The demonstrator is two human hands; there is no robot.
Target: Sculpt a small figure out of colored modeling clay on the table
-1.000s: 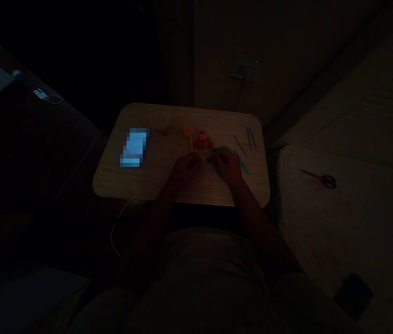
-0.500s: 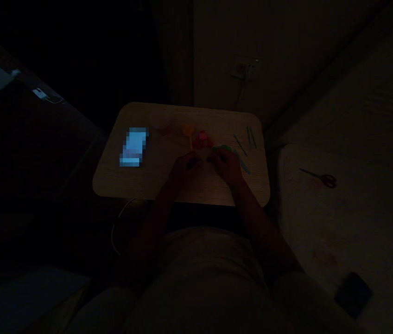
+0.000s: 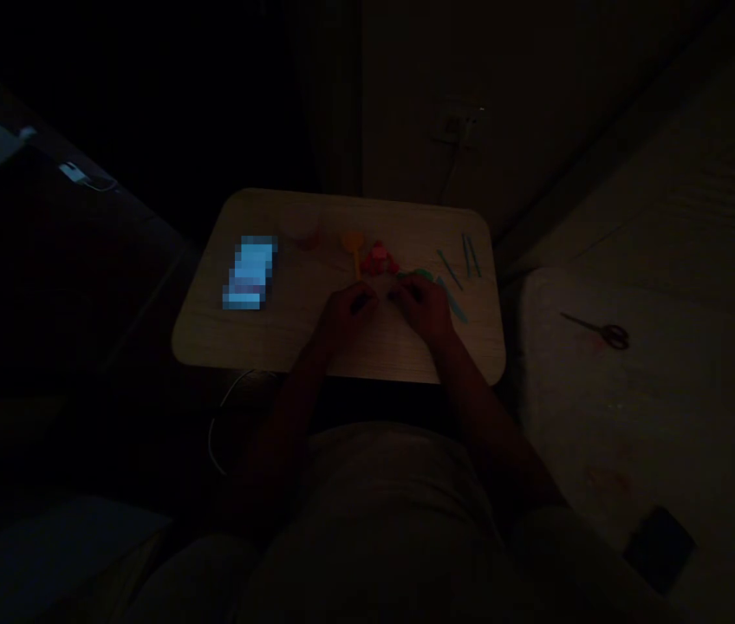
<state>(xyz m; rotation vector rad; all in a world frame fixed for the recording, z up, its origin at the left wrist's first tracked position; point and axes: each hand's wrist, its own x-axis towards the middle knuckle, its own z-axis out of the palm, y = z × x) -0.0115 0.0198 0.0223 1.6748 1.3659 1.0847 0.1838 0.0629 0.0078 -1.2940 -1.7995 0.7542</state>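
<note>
In dim light, my left hand [image 3: 345,314] and my right hand [image 3: 425,305] face each other low over a small wooden table [image 3: 263,338]. The fingers of both are curled into a pinch; whatever lies between them is too dark and small to make out. Just beyond them sits a red lumpy piece [image 3: 379,257]. An orange tool with a broad head [image 3: 353,243] lies with its handle toward my left hand. Beside my right hand are a green piece [image 3: 422,275], partly hidden, and a flat blue knife-like tool [image 3: 453,302].
Several thin bluish sticks [image 3: 450,269] lie at the table's right. A lit, pixelated phone-like screen [image 3: 250,273] is at left, a clear container [image 3: 302,230] behind. Scissors [image 3: 613,336] and a dark square object [image 3: 660,548] rest on a pale surface at right. A wall socket [image 3: 458,126] is ahead.
Both hands stay almost in place; the fingertips shift only slightly. The things on the table have not visibly moved.
</note>
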